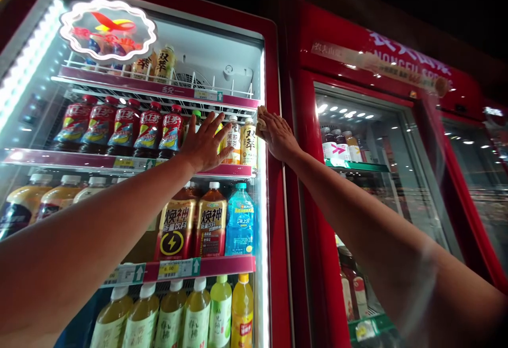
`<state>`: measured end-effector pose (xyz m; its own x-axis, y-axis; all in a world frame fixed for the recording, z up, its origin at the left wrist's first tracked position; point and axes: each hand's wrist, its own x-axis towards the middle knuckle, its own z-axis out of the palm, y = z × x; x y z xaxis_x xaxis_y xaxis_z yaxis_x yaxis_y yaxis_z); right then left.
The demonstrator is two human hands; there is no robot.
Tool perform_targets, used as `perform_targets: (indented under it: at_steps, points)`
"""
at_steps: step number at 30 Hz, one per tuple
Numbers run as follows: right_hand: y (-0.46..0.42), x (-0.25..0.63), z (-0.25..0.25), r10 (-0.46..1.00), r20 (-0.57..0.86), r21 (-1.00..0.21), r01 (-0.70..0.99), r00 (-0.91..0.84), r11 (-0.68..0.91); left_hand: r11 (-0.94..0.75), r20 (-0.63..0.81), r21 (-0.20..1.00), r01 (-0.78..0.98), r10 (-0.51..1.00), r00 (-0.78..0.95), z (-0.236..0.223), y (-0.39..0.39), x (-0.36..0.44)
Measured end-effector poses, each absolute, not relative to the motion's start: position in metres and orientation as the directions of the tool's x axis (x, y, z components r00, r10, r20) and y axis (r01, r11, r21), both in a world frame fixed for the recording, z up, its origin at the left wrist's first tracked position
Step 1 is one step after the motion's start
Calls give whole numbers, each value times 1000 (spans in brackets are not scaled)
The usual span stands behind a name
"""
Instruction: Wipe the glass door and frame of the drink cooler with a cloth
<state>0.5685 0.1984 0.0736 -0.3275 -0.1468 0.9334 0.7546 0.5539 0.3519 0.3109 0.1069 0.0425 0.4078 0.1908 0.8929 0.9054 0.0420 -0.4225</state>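
Observation:
My left hand [207, 144] is spread against the glass door of a lit red drinks fridge [273, 73], in front of the second shelf of bottles. My right hand [278, 134] presses a crumpled beige cloth [261, 121] to the right side of the door, where the glass meets the red frame. The fingers of this hand lie over the cloth and partly hide it. Behind the glass near my left hand stand a cream bottle [248, 142] and red-labelled bottles [171, 128].
A second red fridge [317, 179] stands to the right, its glass door reflecting lights. Inside the lit fridge, lower shelves hold gold-and-red bottles [211, 221], a blue bottle [241, 221] and several green-labelled bottles [197, 313]. An oval lit sign [109, 29] is at the upper left.

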Motion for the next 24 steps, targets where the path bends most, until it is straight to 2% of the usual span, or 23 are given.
perform_targets:
  at_steps: [3,8,13,19,24]
  points:
    - [198,567,73,-145,946,320,764,-290,560,25,896,-421,907,167,411,42,105,312]
    - [197,570,70,-171,929,366,742,-329,562,38,906,-412,910,124,405,47,99,317]
    - [195,567,85,-106,964,260,775,-245,576,75,911,-407,910,108,398,56,93,325]
    - [196,571,79,-128,948,309,761,-290,570,61,906,-423,904,36,422,65,96,326]
    - [199,572,106,-55,967,235,796,-247,557,73,898,-439,896,20,439,73,95,327]
